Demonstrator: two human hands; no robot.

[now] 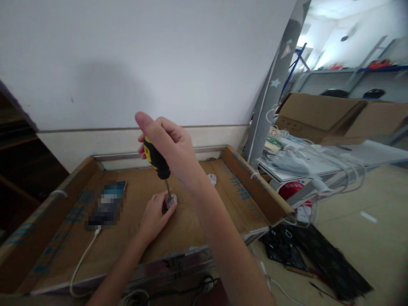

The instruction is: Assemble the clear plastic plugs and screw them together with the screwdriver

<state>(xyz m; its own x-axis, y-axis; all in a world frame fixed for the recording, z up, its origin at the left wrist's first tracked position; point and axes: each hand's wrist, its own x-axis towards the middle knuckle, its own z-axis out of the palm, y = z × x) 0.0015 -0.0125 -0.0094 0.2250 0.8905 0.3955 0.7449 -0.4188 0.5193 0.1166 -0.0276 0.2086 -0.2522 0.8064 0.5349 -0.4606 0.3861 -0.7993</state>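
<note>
My right hand [170, 142] is closed round the black and yellow handle of a screwdriver [157, 160], thumb pointing up. The screwdriver leans slightly, its metal shaft running down to a small clear plastic piece [172, 200] on the cardboard. With fingers and thumb, my left hand [157, 212] pinches that clear piece against the cardboard surface. The tip of the shaft meets the piece, but any screw there is too small to make out. Another small clear piece [211, 179] lies farther back, partly beside my right forearm.
Cardboard with raised sides [255, 187] lines the work surface. On the left lies a phone [107, 204] with a white cable [83, 259]. To the right, a side table [287, 170] carries plastic bags and cables, near a big cardboard box [315, 112]. Black items [321, 255] lie on the floor.
</note>
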